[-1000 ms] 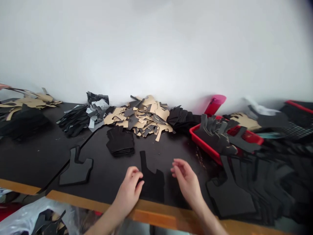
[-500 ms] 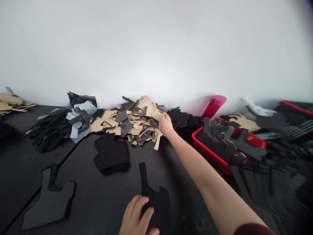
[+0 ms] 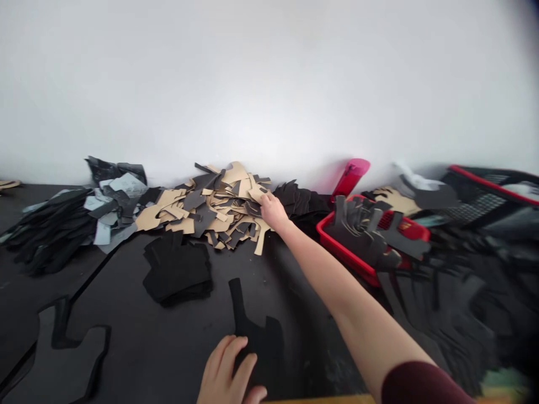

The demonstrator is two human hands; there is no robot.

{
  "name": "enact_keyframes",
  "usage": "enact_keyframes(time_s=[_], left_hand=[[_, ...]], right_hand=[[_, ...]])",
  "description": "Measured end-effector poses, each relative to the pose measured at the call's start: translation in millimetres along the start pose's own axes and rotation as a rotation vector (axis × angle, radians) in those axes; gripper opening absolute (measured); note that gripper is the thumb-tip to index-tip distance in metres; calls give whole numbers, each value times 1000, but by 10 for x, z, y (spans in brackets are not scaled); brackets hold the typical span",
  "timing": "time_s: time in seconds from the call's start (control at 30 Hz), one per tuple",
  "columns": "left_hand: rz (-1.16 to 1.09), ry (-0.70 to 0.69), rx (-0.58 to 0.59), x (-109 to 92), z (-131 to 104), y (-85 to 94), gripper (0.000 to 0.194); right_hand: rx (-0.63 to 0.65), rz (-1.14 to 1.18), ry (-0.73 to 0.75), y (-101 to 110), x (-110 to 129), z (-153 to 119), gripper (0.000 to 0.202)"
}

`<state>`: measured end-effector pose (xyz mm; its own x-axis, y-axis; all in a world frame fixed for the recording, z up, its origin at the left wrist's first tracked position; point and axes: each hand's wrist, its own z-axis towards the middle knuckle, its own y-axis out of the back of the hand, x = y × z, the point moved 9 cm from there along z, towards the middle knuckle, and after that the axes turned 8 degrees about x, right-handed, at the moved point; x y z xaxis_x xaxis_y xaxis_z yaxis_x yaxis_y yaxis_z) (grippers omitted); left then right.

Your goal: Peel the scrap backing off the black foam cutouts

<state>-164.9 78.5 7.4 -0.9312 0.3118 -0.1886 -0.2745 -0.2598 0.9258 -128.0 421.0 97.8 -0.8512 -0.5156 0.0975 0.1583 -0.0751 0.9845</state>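
My right hand (image 3: 274,213) reaches to the right side of a heap of tan and dark cut pieces (image 3: 227,216). Its fingers are closed at the edge of a tan cut piece (image 3: 256,191), partly covering it. Lower down, my left hand (image 3: 227,370) rests over a black cut piece (image 3: 263,345) with a long narrow arm, lying flat on the dark table (image 3: 168,353). The left fingers are apart, touching the near left part of that piece. A stack of similar black pieces (image 3: 179,269) lies between the left hand and the heap.
On the right stands a red basket (image 3: 349,255) filled with dark pieces, with a pink holder (image 3: 350,177) behind it. Dark strips (image 3: 438,314) spread beside it. Grey pieces (image 3: 67,359) and a black pile (image 3: 54,230) lie left. A white wall (image 3: 269,84) closes the back.
The view has turned slightly right, so most things appear shifted left. My right hand stays at the heap and my left hand stays on the black piece.
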Motion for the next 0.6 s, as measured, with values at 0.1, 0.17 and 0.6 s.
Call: enact_keyframes(time_s=[0.1,0.17,0.6], left_hand=[[2,-68,-21,-28,44,84,25],[-17,-81,-35,-36,67,133,24],[-118,-8,12,-61,62,146,24]], right_hand=[[-53,-60,-6,380,-198,-235,29],[-102,-104,-87,674,-499,-455,27],[-215,-299,-274,737,-1352,-2228,14]])
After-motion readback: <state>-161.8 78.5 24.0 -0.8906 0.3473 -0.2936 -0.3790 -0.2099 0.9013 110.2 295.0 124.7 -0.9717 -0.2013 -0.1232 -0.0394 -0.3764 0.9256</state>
